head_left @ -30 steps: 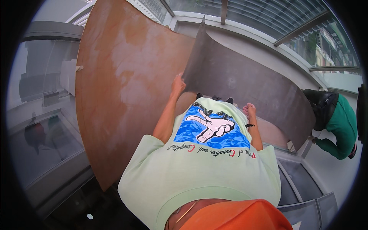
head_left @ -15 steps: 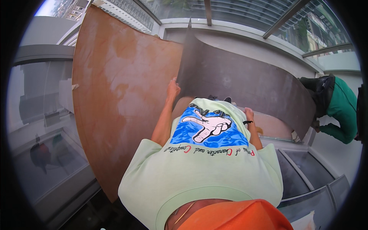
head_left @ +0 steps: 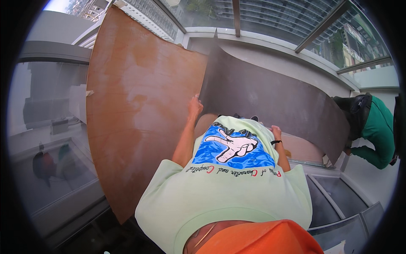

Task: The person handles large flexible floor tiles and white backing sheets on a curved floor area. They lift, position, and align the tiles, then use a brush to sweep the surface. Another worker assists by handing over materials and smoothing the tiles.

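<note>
A large, thin dark grey sheet stands bowed in front of me, its left end curling upward to a point. My left hand is closed on the left edge of this sheet, fingers wrapped around it. By the sheet's lower edge is my right hand, its fingers curled; the fingertips are partly hidden, and it seems to grip that edge. On my left rises a big reddish-brown board with pale patches, close beside my left forearm. At the sheet's far right end, a person in a green top bends over it.
Windows with metal frames run along the far side, above a pale ledge. Glass panels stand at the left. Dark framed panes lie at the lower right, beneath a pale strip of surface.
The whole view has shifted slightly, so things sit a little lower and to the right. Both hands keep their places at the dark sheet's edges, and the other person stays bent over.
</note>
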